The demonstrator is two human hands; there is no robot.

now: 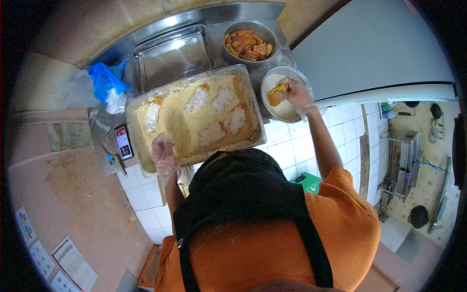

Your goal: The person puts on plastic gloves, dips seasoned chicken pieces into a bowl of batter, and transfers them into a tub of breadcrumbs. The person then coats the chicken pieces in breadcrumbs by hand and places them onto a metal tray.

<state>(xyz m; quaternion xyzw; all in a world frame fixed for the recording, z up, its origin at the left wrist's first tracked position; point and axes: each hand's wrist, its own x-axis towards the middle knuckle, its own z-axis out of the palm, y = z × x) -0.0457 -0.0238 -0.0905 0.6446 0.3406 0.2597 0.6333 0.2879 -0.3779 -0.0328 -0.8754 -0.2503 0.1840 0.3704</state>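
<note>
In a clear plastic glove, my right hand [297,94] grips a yellow-orange marinated piece of meat, apparently chicken [276,96], over a round bowl of white batter [282,110]. Whether the piece touches the batter is hard to tell. My left hand [162,149], gloved too, hovers at the near left of a large clear tub of pale breadcrumbs [175,126]; its fingers look blurred and loosely curled. Several batter-coated pieces [197,99] lie apart on the crumbs, some with orange ends showing. Behind the batter stands a round metal pan [263,61] heaped with marinated meat [249,44].
A rectangular metal tray [171,54] sits behind the tub. Along the counter's left lie blue and white plastic bags [105,83], a lit phone [124,141], scissors [108,156] and a dark-handled utensil [119,160]. A large grey surface [372,47] borders the right side.
</note>
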